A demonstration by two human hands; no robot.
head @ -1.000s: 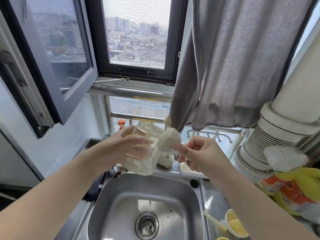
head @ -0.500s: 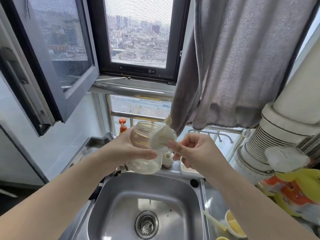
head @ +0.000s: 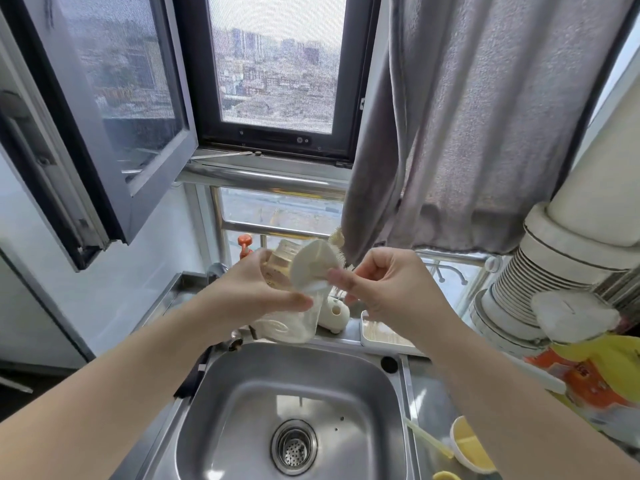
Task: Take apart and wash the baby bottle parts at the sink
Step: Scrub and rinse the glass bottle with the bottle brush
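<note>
head view: both forearms reach forward over the steel sink (head: 388, 386), hands raised above its far rim. the left hand (head: 249, 292) wraps the clear baby bottle (head: 287, 306), fingers curled round its side, the bottle tilted with its open mouth up and away. the right hand (head: 384, 289) pinches a cream round sponge pad (head: 313, 266) between thumb and fingertips, pressing it against the bottle's upper side. a grey towel (head: 485, 126) hangs behind.
</note>
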